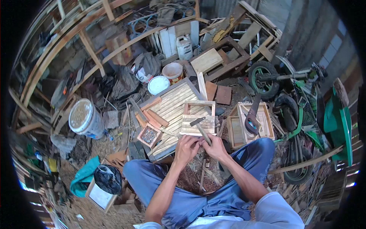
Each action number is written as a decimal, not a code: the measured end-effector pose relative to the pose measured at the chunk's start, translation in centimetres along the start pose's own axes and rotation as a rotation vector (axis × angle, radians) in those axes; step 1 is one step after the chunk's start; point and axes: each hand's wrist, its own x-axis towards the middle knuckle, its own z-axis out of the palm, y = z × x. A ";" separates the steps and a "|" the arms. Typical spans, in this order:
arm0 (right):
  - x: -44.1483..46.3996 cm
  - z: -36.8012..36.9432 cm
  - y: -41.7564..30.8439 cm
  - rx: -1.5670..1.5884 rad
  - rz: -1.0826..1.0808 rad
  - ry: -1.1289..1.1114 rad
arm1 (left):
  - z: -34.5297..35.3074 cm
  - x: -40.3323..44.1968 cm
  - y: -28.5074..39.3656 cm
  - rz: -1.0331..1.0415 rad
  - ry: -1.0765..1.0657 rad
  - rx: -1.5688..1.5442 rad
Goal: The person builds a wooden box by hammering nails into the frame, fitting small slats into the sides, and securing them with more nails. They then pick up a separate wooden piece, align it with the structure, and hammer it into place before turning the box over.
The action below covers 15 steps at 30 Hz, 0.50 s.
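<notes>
My right hand is wrapped round the handle of a hammer, whose metal head points away over a small slatted wooden piece. Close beside it, my left hand has its fingers bent together at the near edge of that piece; what they pinch, if anything, is too small to make out. The wooden piece has an open frame part at its far end and rests on a larger slatted panel. A small box of nails sits on the panel's left side.
To the right stands a wooden box with a handsaw on it. A motorbike wheel lies beyond. Buckets are at the left, and a white jug stands at the back. Wood scraps cover the ground between my legs.
</notes>
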 end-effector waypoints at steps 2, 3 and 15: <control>-0.1 -0.2 0.2 0.003 -0.018 -0.004 | -0.2 0.2 0.1 0.010 -0.019 -0.015; -0.2 -0.4 0.0 0.002 -0.024 -0.006 | -0.3 0.3 0.3 0.013 -0.030 -0.025; 0.5 0.4 1.8 0.480 0.134 0.032 | 3.9 -0.7 0.3 -0.732 0.103 -1.124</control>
